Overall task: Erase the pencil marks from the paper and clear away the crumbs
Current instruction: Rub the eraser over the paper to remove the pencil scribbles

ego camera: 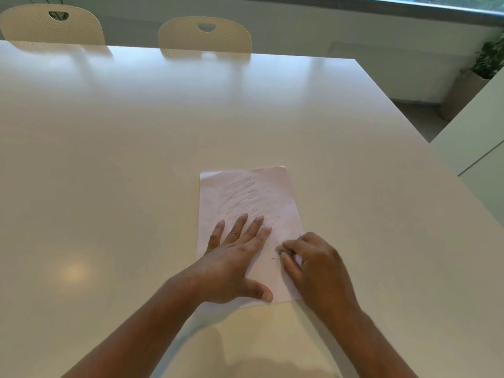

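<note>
Head view: a sheet of paper (285,211) lies flat on the pale worktop (163,143), near the person and a little right of centre, its long side running from near to far. Grey pencil marks (245,197) zigzag across its far half. The left hand (234,264) rests palm down on the near left part of the sheet, its fingers (240,227) straight and spread, their tips at the near edge of the scribble and the thumb out toward the near right corner. The right hand (319,266) sits at the sheet's near right edge with its fingers (289,245) curled in toward the paper. Motion blur hides whether they pinch anything, so I cannot tell. Two cream chairs (51,27) (204,35) stand at the worktop's far side, and a potted plant (491,57) stands at the far right
</note>
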